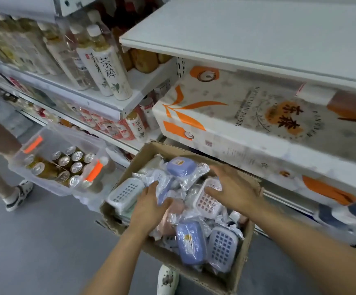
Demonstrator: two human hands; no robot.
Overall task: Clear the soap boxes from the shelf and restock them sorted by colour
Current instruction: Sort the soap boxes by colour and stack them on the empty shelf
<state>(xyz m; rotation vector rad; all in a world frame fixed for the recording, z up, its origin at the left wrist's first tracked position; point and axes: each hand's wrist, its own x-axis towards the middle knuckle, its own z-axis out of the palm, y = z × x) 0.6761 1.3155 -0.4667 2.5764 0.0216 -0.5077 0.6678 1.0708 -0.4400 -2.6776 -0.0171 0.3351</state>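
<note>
Soap boxes (191, 241) lie jumbled, long axes every way, under left hand (149, 207) and right hand (234, 188), fingers relaxed

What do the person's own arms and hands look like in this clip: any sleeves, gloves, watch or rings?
Both forearms are bare up to the frame edge, with no sleeves in view. The left hand and right hand are ungloved. No watch, bracelet or ring shows on either wrist or on the fingers that are visible, and no markings can be made out.

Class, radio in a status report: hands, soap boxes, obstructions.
Both hands, left and right, open on wrapped plastic soap boxes in brown cardboard carton. Colours unsorted. Nothing blocking.
</note>
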